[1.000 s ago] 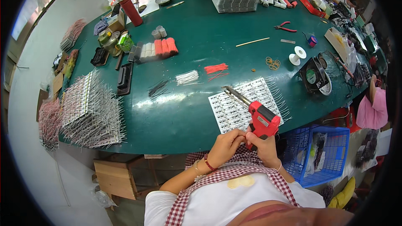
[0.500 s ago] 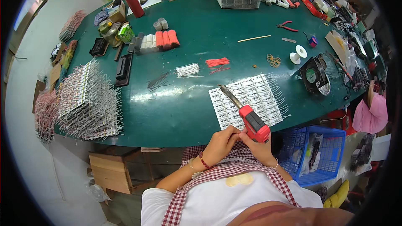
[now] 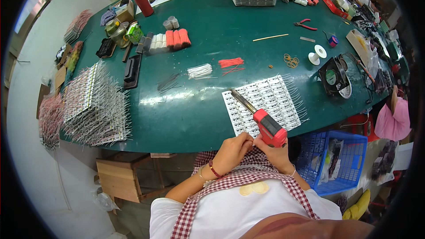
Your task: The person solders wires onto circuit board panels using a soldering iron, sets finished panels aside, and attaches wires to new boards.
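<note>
A red and black soldering gun [image 3: 270, 128] is gripped in my right hand [image 3: 276, 154], its metal barrel slanting up and left over a white panel of small circuit boards [image 3: 279, 99]. The tip hovers near or on the panel's upper left corner; which one I cannot tell. Thin wires stick out along the panel's right edge. My left hand [image 3: 234, 150] is closed in a pinch by the table's front edge, its fingertips against or very near my right hand. Whatever those fingertips hold is too small to make out.
Beyond the panel lie bundles of red wires [image 3: 231, 63], white wires [image 3: 199, 71] and dark wires [image 3: 168, 82]. Wired panels are stacked [image 3: 95, 106] at the left. A solder spool [image 3: 317, 55] and a small fan [image 3: 334, 77] stand right. A blue crate [image 3: 341, 163] sits below the table's edge.
The whole view has shifted slightly. Both hands, the soldering gun and the panel keep nearly the same places relative to one another.
</note>
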`<state>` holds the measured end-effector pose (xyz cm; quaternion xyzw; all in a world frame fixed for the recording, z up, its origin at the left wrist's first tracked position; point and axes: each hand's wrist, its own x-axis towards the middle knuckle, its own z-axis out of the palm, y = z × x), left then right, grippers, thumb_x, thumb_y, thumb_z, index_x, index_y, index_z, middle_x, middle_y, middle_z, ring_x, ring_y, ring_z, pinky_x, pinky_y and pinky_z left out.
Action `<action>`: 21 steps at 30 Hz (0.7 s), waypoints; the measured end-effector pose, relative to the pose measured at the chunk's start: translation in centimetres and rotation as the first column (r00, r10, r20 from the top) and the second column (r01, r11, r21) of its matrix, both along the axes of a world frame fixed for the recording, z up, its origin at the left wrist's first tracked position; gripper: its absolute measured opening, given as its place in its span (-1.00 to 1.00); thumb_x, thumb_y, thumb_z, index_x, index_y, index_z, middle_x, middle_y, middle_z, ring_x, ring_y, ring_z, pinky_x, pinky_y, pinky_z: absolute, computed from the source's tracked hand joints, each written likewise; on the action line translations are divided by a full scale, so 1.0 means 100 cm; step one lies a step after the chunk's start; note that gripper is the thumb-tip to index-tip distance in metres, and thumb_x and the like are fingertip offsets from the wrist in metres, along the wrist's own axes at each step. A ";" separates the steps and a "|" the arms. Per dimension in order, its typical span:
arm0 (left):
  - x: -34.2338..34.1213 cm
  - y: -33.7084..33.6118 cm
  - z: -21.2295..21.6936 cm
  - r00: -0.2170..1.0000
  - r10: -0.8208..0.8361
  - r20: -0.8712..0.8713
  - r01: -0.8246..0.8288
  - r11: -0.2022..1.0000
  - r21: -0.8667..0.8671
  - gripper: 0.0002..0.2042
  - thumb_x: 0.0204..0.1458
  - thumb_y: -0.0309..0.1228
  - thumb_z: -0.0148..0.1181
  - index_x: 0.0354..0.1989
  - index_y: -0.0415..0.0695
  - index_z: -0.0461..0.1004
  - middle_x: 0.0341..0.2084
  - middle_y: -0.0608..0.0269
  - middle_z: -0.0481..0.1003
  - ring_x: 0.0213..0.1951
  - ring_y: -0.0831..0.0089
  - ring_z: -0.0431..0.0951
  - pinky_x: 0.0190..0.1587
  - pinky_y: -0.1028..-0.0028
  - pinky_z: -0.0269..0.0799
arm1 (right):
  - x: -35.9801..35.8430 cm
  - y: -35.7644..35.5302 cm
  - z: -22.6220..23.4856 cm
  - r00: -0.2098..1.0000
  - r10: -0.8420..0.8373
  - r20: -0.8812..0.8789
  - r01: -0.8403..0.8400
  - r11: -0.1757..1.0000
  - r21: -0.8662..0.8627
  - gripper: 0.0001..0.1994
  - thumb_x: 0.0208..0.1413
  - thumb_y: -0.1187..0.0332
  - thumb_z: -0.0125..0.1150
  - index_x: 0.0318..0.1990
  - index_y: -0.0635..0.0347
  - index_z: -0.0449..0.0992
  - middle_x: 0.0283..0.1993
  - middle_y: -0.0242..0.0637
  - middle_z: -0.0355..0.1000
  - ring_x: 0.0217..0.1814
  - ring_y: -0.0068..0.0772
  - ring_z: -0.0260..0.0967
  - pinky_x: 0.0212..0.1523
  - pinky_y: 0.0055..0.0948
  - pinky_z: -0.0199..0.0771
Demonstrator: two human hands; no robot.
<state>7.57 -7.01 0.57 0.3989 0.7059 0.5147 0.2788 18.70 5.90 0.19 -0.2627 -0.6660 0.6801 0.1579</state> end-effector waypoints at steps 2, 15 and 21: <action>-0.001 -0.001 0.003 1.000 0.010 -0.002 -0.010 1.000 0.003 -0.92 0.12 -0.52 0.07 -0.29 -0.29 0.41 -0.49 0.06 0.57 -0.43 0.30 0.63 -0.38 0.45 0.50 | 0.001 0.009 0.006 0.998 0.053 0.040 -0.049 0.995 -0.081 -0.68 0.01 0.54 0.30 -0.07 0.27 0.38 -0.35 -0.40 0.43 -0.31 -0.63 0.39 -0.30 -0.62 0.41; 0.003 0.010 0.004 1.000 -0.010 -0.001 0.010 0.995 0.103 -0.92 0.10 -0.51 0.12 -0.31 -0.28 0.43 -0.52 0.09 0.55 -0.49 0.32 0.59 -0.44 0.44 0.45 | 0.003 0.012 0.012 0.998 0.017 -0.055 -0.032 0.958 -0.285 -0.83 0.04 0.45 0.29 -0.24 0.28 0.47 -0.38 -0.42 0.44 -0.36 -0.64 0.36 -0.33 -0.61 0.38; 0.000 0.013 -0.001 0.996 0.033 -0.087 -0.028 0.998 0.058 -0.91 0.08 -0.51 0.13 -0.33 -0.28 0.42 -0.54 0.05 0.53 -0.52 0.24 0.58 -0.46 0.42 0.44 | 0.002 0.005 0.008 1.000 -0.001 0.012 0.002 0.990 -0.139 -0.82 -0.01 0.52 0.33 -0.26 0.26 0.46 -0.35 -0.44 0.43 -0.31 -0.69 0.36 -0.27 -0.65 0.41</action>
